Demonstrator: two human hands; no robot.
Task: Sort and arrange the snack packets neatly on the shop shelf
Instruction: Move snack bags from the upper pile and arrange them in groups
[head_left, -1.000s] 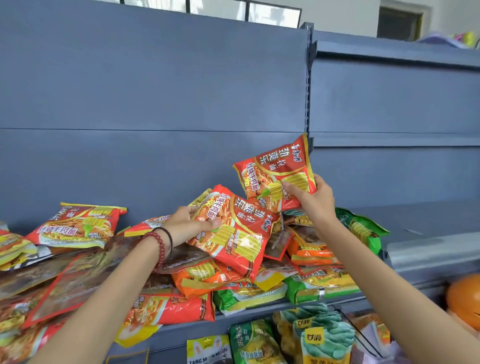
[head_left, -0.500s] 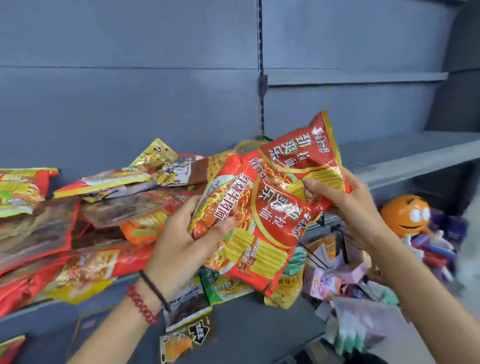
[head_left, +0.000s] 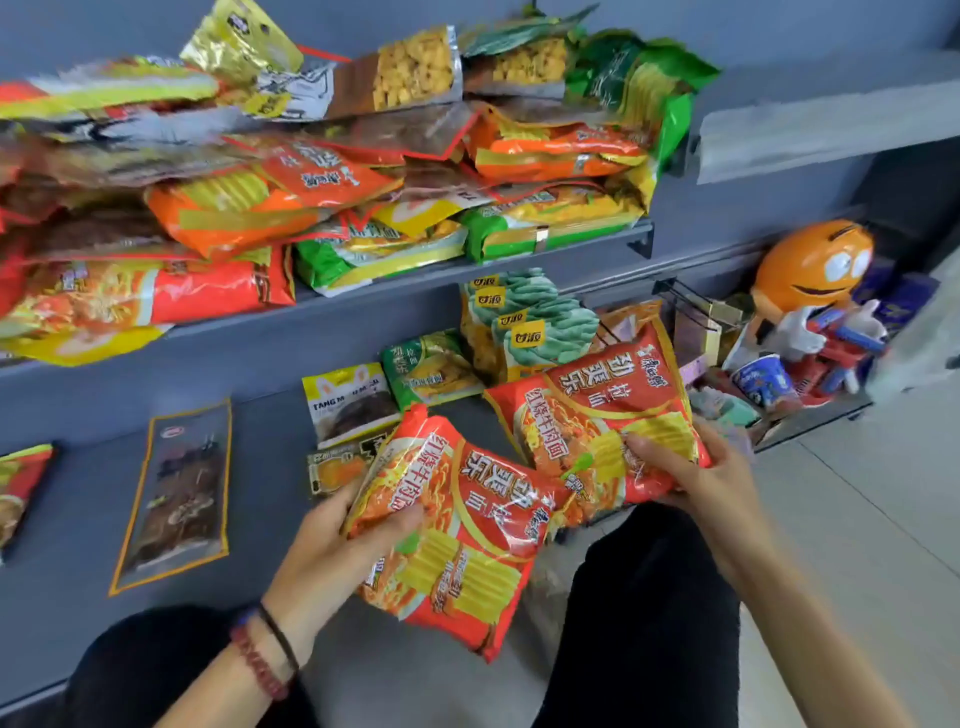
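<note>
Head view. Has brought two matching packets down from the heap of mixed, bright snack packets (head_left: 363, 208) on the grey upper shelf (head_left: 395, 299). Held both up at that heap a second ago; holds them low now, in front of the grey lower shelf (head_left: 260, 447).

Grips the nearer red crinkly noodle packet (head_left: 467, 545) in the left hand (head_left: 332, 551), thumb across its face and fingers curled beneath. Pinches the second red noodle packet of the same print (head_left: 587, 415) in the right hand (head_left: 691, 478), thumb on top by the yellow panel. Keeps the two touching at their inner corners.

Suggests a like pair sorted out and ready for laying side by side on the lower shelf, near the long brown packet (head_left: 174, 499) lying flat there. Leaves the heap above unsorted.

Keeps the left packet's long axis slanting from the shelf back toward the body, logo at its right edge. Tilts the right packet the other way, long axis apparently rising to the upper right, logo near that far corner.
</note>
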